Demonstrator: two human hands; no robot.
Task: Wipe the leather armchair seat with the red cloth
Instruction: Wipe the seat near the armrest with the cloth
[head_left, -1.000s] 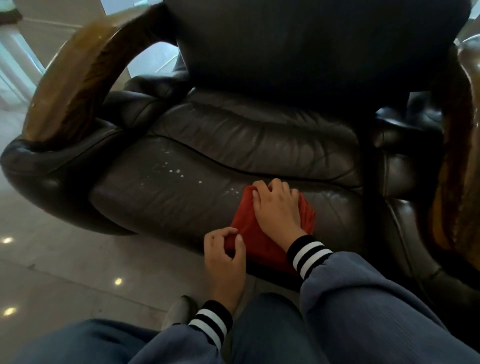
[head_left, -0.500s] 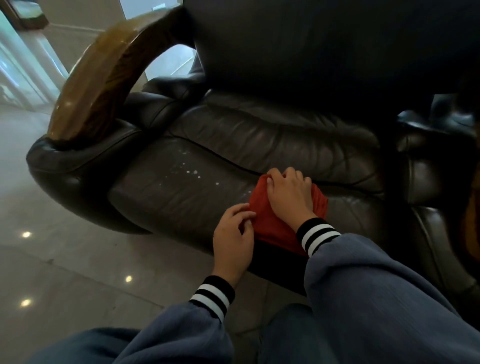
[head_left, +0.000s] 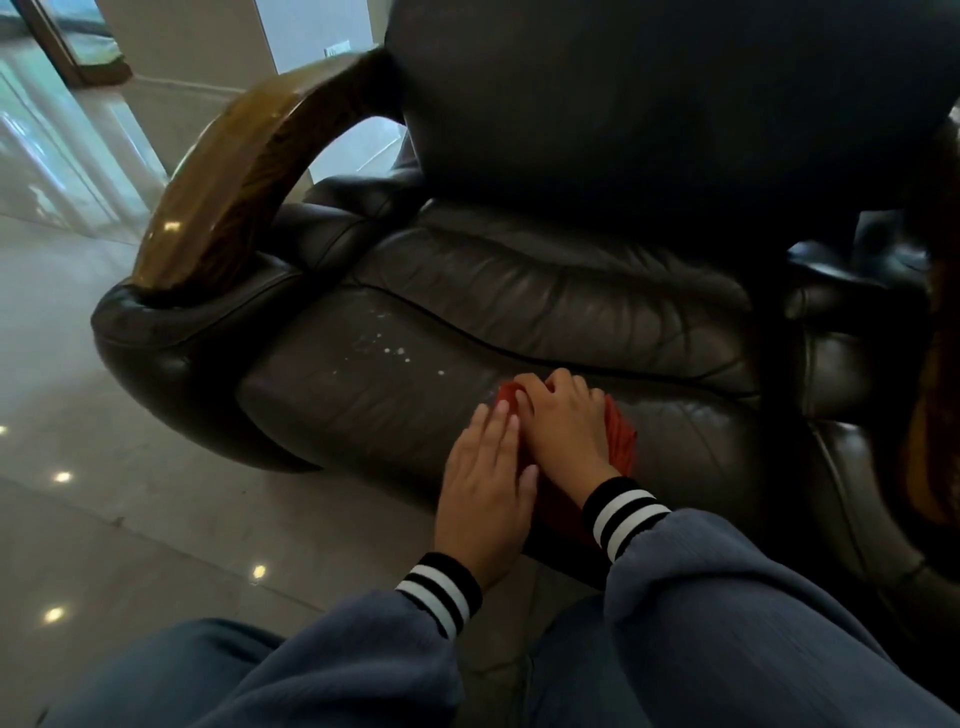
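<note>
A dark leather armchair seat (head_left: 374, 395) fills the middle of the view, with white specks (head_left: 387, 345) on its left half. The red cloth (head_left: 621, 434) lies on the front of the seat, mostly covered by my hands. My right hand (head_left: 563, 428) presses down on the cloth with its fingers curled over the far edge. Beside it on the left, my left hand (head_left: 485, 486) lies flat, fingers straight and together, over the cloth's near left part and the seat's front edge.
A curved wooden armrest (head_left: 228, 192) rises at the left over a padded leather arm (head_left: 171, 338). The dark backrest (head_left: 649, 104) stands behind the seat. Another wooden armrest (head_left: 935, 415) is at the right edge. Glossy tiled floor (head_left: 104, 519) lies left of the chair.
My left hand has gone from pinching the cloth's near left corner to lying flat beside my right hand. The right hand stays pressed on the cloth. The view has shifted left.
</note>
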